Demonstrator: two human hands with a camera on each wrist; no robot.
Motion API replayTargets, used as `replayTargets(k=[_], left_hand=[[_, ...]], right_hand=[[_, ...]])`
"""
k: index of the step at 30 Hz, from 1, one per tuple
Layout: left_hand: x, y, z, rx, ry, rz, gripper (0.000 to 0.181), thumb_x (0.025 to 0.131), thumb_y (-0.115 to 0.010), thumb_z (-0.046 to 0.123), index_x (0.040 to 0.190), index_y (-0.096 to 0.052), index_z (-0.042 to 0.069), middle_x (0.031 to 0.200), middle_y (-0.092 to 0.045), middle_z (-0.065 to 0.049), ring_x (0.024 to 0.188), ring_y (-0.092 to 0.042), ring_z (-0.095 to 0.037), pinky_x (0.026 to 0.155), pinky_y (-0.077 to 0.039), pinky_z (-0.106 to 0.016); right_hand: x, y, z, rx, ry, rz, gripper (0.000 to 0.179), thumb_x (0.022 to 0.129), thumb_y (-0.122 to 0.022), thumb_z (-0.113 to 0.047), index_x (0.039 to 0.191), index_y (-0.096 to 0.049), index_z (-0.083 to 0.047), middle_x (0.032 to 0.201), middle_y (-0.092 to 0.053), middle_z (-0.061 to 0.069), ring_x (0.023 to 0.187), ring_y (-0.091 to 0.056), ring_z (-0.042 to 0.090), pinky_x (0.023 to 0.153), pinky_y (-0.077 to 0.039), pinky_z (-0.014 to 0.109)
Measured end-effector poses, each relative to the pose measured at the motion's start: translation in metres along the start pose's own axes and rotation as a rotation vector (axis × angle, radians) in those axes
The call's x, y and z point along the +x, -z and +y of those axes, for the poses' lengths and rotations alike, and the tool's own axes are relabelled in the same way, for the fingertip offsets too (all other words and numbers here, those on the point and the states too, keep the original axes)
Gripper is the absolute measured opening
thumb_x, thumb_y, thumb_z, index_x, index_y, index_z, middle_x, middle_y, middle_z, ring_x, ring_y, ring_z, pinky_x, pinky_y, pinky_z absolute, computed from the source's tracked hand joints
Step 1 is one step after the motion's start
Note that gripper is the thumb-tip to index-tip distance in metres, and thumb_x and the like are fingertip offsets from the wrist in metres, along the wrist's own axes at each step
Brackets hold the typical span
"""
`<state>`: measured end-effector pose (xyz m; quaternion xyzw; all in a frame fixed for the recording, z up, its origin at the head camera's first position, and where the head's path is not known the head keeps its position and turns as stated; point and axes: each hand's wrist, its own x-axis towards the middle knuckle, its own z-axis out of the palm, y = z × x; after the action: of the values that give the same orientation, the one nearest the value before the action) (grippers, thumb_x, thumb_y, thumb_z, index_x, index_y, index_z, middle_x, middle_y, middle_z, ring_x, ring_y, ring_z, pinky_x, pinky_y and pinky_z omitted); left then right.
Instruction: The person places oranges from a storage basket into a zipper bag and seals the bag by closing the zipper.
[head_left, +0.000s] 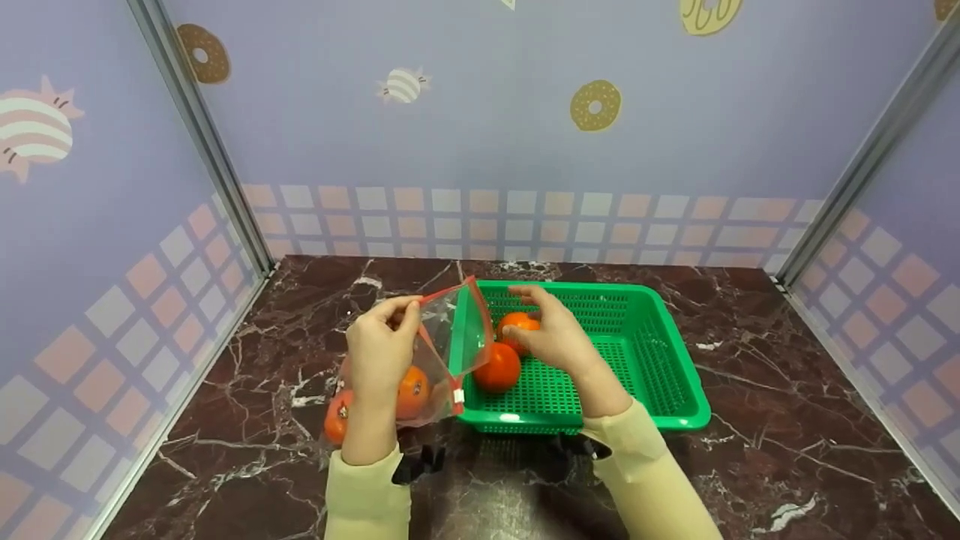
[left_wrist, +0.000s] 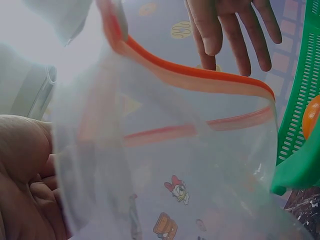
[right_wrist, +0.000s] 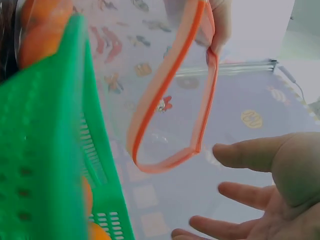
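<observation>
My left hand (head_left: 379,341) pinches the top edge of a clear zip bag (left_wrist: 165,107) with an orange-red seal strip and printed cartoon figures. The bag's mouth gapes toward the right, overlapping the left side of a green basket (head_left: 540,421). Low in the bag lie orange-red round fruits (head_left: 412,392), partly hidden by my left forearm. Over the basket is my right hand (head_left: 555,330), its fingers spread and holding nothing. Two more fruits sit at the basket's left end: one redder fruit (head_left: 497,369) in front, and an orange one (head_left: 516,326) behind it, partly covered by my right fingers.
Everything rests on a dark red marbled tabletop (head_left: 757,450). A lilac back wall (head_left: 487,135) with printed sweets rises behind it, and side panels close in the left and right. A white slider (head_left: 458,395) sits at the near end of the bag's strip.
</observation>
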<state>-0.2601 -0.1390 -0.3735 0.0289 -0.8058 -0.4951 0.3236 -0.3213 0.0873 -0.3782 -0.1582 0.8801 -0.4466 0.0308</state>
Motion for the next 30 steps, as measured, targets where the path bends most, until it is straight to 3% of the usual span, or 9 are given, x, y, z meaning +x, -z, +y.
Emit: replayTargets(k=[6,10,19,30], left_hand=[[0.000,0.001,-0.001,-0.008,0.000,0.004,0.016,0.098,-0.068,0.010,0.102,-0.082,0.005,0.072,-0.071,-0.012,0.045,-0.050,-0.006,0.044,-0.034,-0.017],[0.000,0.000,0.000,0.001,-0.001,0.008,0.015,0.098,-0.068,0.011,0.102,-0.082,0.005,0.073,-0.071,-0.011,0.047,-0.049,-0.006,0.046,-0.035,-0.017],[0.000,-0.001,0.000,0.001,-0.001,-0.003,0.016,0.098,-0.067,0.010,0.102,-0.082,0.004,0.074,-0.072,-0.013,0.046,-0.048,0.001,0.047,-0.035,-0.017],[0.000,-0.001,-0.001,0.024,-0.026,0.011,0.015,0.098,-0.068,0.010,0.101,-0.082,0.005,0.075,-0.072,-0.012,0.053,-0.047,-0.006,0.052,-0.036,-0.018]], right_hand=[[0.021,0.010,-0.007,-0.173,-0.015,-0.168,0.061,0.096,-0.072,-0.018,0.152,-0.048,-0.016,0.156,-0.047,0.021,0.144,-0.046,0.041,0.113,-0.043,0.060],[0.039,0.013,-0.007,-0.233,-0.030,-0.237,0.060,0.096,-0.073,-0.017,0.151,-0.049,-0.017,0.157,-0.046,0.021,0.145,-0.044,0.042,0.114,-0.043,0.059],[0.073,0.011,0.009,-0.342,-0.020,-0.283,0.061,0.092,-0.077,-0.016,0.148,-0.053,-0.015,0.153,-0.052,0.021,0.142,-0.049,0.040,0.113,-0.045,0.056],[0.088,0.000,0.031,-0.466,-0.024,-0.351,0.063,0.090,-0.077,-0.016,0.148,-0.053,-0.011,0.155,-0.051,0.017,0.142,-0.049,0.039,0.117,-0.042,0.053]])
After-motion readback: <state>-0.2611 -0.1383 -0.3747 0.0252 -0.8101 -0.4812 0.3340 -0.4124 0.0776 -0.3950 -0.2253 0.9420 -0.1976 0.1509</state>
